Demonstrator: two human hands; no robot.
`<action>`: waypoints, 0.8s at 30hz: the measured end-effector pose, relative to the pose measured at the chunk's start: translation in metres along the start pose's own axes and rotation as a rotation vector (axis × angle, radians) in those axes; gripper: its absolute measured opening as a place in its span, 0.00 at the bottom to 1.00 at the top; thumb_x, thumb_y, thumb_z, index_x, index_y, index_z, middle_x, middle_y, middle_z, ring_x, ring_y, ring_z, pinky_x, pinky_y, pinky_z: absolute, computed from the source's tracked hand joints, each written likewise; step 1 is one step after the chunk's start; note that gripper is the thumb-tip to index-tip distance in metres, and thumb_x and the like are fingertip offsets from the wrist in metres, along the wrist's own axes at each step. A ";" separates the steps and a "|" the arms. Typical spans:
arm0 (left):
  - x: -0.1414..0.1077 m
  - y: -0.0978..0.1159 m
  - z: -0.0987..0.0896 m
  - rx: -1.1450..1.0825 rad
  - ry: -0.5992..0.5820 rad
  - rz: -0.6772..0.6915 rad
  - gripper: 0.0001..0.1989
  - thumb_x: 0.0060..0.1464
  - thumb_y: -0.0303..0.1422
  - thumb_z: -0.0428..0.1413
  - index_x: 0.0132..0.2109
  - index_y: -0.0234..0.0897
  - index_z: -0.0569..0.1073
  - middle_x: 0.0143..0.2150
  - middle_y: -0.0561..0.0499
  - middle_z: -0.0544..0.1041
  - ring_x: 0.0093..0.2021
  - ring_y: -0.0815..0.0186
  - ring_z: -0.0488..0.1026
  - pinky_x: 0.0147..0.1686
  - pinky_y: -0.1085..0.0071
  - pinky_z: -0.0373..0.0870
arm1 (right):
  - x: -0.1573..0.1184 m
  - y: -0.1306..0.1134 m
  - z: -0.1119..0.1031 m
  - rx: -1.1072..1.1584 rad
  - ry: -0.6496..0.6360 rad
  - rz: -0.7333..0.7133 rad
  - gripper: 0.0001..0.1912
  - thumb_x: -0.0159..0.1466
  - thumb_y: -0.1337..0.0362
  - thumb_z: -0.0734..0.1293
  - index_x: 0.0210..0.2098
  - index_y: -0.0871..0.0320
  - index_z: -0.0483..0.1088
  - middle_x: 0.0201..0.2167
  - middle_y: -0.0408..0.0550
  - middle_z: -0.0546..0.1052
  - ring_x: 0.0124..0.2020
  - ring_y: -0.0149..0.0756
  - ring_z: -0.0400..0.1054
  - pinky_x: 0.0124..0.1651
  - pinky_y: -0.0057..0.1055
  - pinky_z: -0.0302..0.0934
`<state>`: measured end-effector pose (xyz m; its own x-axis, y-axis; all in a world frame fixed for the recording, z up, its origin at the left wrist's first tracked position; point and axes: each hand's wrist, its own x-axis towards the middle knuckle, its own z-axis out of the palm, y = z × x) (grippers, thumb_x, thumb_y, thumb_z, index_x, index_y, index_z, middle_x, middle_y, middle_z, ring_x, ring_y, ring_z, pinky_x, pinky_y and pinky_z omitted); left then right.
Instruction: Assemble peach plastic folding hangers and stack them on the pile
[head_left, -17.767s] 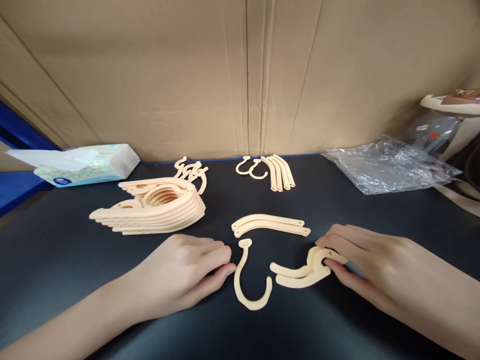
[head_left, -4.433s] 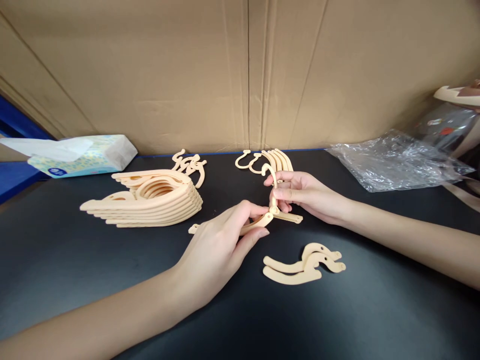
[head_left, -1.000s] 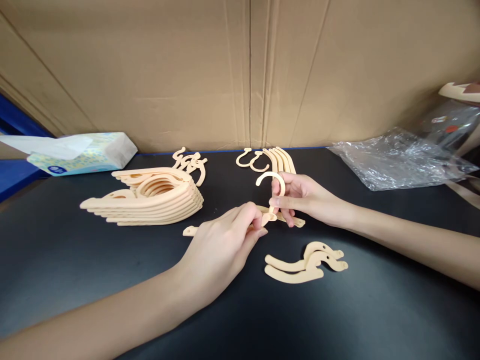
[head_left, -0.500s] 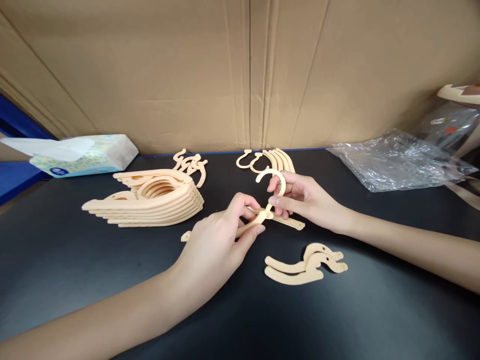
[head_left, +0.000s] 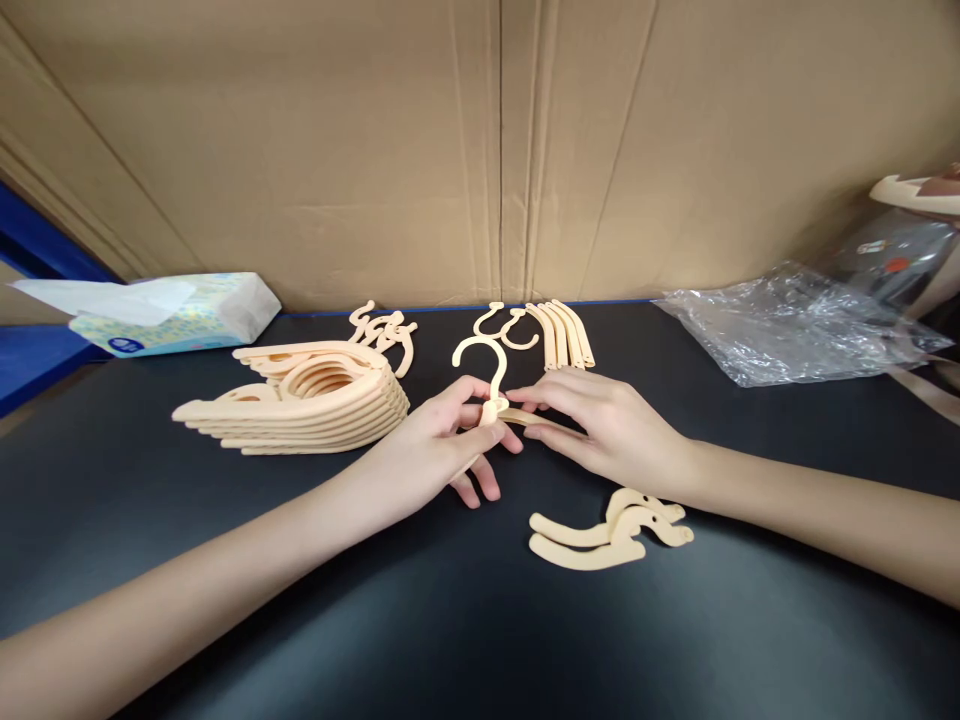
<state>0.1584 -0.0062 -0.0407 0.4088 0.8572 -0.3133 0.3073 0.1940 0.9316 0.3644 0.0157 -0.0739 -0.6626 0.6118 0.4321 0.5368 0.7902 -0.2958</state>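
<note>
Between my two hands is a cream plastic folding clothes hanger [head_left: 495, 370], its hook standing upright. My left hand [head_left: 442, 430] is closed around one arm of it, just below the hook; the fingers cover most of that arm. My right hand [head_left: 600, 415] pinches the other arm, which reaches to the right from the joint, and covers its far end. In front of my right hand lie two loose curved hanger arms [head_left: 589, 555], overlapping on the black tabletop [head_left: 450, 620].
A stack of folded hanger pieces [head_left: 315, 405] stands at left, with loose hooks [head_left: 386, 330] behind. More hooks [head_left: 514, 330] and several slim bars [head_left: 566, 335] lie at the back. A tissue pack [head_left: 180, 310] is far left, a clear plastic bag [head_left: 787, 325] right, cardboard [head_left: 337, 150] behind.
My right hand has gone from the hook to the hanger's right arm. The hanger and my left hand have shifted left and a little away, and the hook is more upright.
</note>
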 end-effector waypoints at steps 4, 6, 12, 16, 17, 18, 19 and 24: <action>0.001 -0.001 -0.003 -0.121 -0.054 0.003 0.09 0.58 0.33 0.55 0.44 0.39 0.62 0.36 0.53 0.76 0.21 0.72 0.72 0.19 0.77 0.70 | -0.001 -0.001 0.002 -0.180 0.013 -0.016 0.14 0.70 0.71 0.56 0.50 0.61 0.70 0.41 0.53 0.75 0.43 0.41 0.69 0.47 0.40 0.67; 0.002 -0.003 -0.004 -0.152 -0.073 0.011 0.09 0.58 0.33 0.55 0.43 0.39 0.63 0.35 0.53 0.75 0.21 0.72 0.71 0.18 0.77 0.69 | -0.002 0.000 0.004 -0.236 0.010 -0.021 0.16 0.69 0.74 0.55 0.49 0.62 0.70 0.42 0.54 0.74 0.43 0.42 0.69 0.47 0.40 0.68; 0.002 -0.005 -0.006 -0.273 -0.010 0.029 0.06 0.61 0.32 0.53 0.37 0.38 0.63 0.27 0.58 0.68 0.20 0.74 0.66 0.16 0.80 0.68 | -0.002 0.002 0.005 -0.288 -0.019 0.001 0.18 0.66 0.77 0.55 0.49 0.64 0.70 0.42 0.55 0.73 0.44 0.43 0.68 0.47 0.39 0.67; 0.003 -0.003 -0.005 -0.304 0.024 0.040 0.12 0.65 0.34 0.48 0.32 0.37 0.61 0.23 0.59 0.63 0.19 0.76 0.60 0.16 0.81 0.67 | 0.000 -0.001 0.003 -0.281 -0.050 0.052 0.17 0.67 0.75 0.53 0.48 0.64 0.68 0.42 0.54 0.72 0.43 0.42 0.69 0.43 0.36 0.67; 0.003 -0.003 -0.005 -0.304 0.030 0.037 0.11 0.66 0.33 0.47 0.32 0.37 0.61 0.23 0.59 0.62 0.18 0.75 0.59 0.16 0.81 0.67 | 0.000 -0.002 0.003 -0.262 -0.060 0.075 0.16 0.69 0.73 0.52 0.48 0.62 0.68 0.41 0.53 0.73 0.42 0.41 0.70 0.40 0.34 0.66; 0.003 -0.002 -0.005 -0.306 0.034 0.035 0.11 0.66 0.33 0.47 0.32 0.37 0.61 0.22 0.59 0.62 0.18 0.75 0.59 0.16 0.81 0.67 | 0.000 -0.004 0.002 -0.235 -0.067 0.100 0.15 0.71 0.70 0.52 0.47 0.61 0.68 0.41 0.52 0.74 0.40 0.40 0.71 0.37 0.33 0.65; 0.003 -0.002 -0.005 -0.308 0.037 0.032 0.11 0.66 0.33 0.47 0.32 0.37 0.61 0.21 0.59 0.61 0.18 0.75 0.59 0.16 0.81 0.67 | 0.000 -0.005 0.001 -0.202 -0.076 0.126 0.15 0.72 0.66 0.51 0.45 0.60 0.68 0.40 0.51 0.75 0.39 0.38 0.72 0.35 0.32 0.63; 0.005 -0.004 -0.006 -0.332 0.046 0.033 0.09 0.64 0.31 0.48 0.33 0.36 0.64 0.25 0.57 0.65 0.20 0.74 0.62 0.16 0.81 0.68 | 0.001 -0.008 -0.005 -0.143 -0.156 0.215 0.28 0.74 0.49 0.44 0.38 0.57 0.68 0.23 0.44 0.75 0.22 0.34 0.68 0.26 0.29 0.52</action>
<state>0.1543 0.0005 -0.0446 0.3724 0.8846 -0.2807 -0.0056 0.3046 0.9525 0.3616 0.0099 -0.0665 -0.5924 0.7711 0.2334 0.7338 0.6360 -0.2388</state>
